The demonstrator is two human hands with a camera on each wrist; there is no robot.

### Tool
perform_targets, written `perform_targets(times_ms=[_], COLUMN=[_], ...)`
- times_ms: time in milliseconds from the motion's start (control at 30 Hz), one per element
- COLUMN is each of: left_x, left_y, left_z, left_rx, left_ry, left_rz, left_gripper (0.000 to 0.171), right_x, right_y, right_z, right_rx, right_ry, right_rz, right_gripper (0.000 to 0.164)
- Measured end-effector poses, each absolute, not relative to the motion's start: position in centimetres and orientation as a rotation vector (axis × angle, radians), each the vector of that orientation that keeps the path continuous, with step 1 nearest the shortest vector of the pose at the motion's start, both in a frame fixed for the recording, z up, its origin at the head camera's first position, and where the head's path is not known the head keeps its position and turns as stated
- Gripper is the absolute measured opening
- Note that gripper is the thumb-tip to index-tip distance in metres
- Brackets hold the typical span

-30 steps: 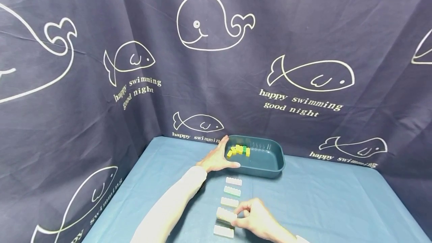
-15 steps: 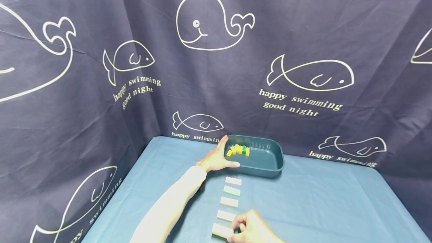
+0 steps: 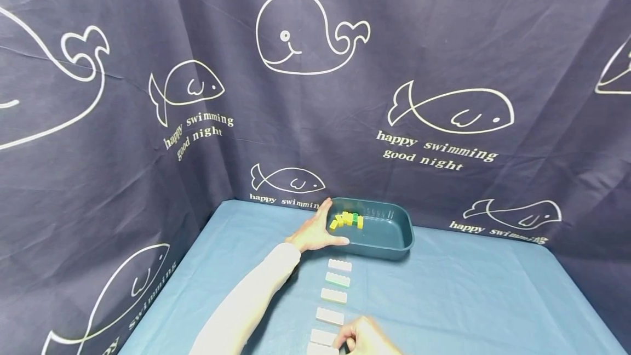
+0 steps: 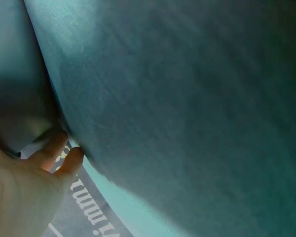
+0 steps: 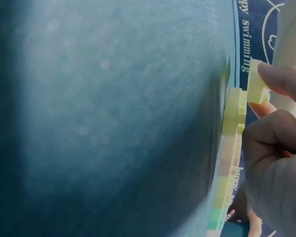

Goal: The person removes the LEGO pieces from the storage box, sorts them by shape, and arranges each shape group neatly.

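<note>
My right hand [image 3: 363, 338] pinches a pale yellow toy brick [image 5: 256, 81] between thumb and finger, at the near end of a row of bricks. In the right wrist view that row shows a yellow brick [image 5: 232, 111], a pinkish one [image 5: 228, 154], another yellow, then a green brick [image 5: 216, 217]. From the head they look washed out, lying one behind another toward a dark teal plastic basin [image 3: 379, 250]. My left hand [image 3: 314, 233] grips the basin's left end, thumb on the near rim, fingers along the far left corner. The held brick's underside is hidden.
Several small yellow bricks [image 3: 347, 218] and a green brick [image 3: 355, 218] lie at the left inside the basin. A blue cloth [image 3: 468, 289] covers the table. Behind and at the left hangs a dark curtain [image 3: 345, 114] with white whale and fish drawings.
My right hand has moved toward the near table edge with the brick it pinches, passing along the row and uncovering the two nearest lying bricks. The left hand and basin stay put.
</note>
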State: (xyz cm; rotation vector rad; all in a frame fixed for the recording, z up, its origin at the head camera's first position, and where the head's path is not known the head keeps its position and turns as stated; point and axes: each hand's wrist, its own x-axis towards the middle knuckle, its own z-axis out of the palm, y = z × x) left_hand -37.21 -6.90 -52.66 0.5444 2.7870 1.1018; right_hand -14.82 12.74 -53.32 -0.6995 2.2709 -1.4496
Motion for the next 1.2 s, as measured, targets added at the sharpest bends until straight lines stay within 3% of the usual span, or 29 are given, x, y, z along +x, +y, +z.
perform_targets(times_ms=[633, 900, 1200], left_x=[-37.3, -37.3, -37.4], left_y=[-6.9, -7.0, -7.0], left_z=[-52.7, -52.6, -52.8], left_rx=[0.578, 0.572, 0.564], left_ry=[2.803, 2.792, 2.798], left_rz=[1.123, 1.123, 1.103], left_gripper=[0.130, 0.131, 0.131], right_x=[-14.8, -15.0, -15.5], right_y=[12.5, 12.5, 12.8], right_z=[-53.6, -54.3, -56.0], right_rx=[-0.883, -1.139, -1.107], right_ry=[2.391, 2.440, 2.451], right_rz=[-1.324, -1.244, -1.274], right_gripper=[0.032, 0.031, 0.032])
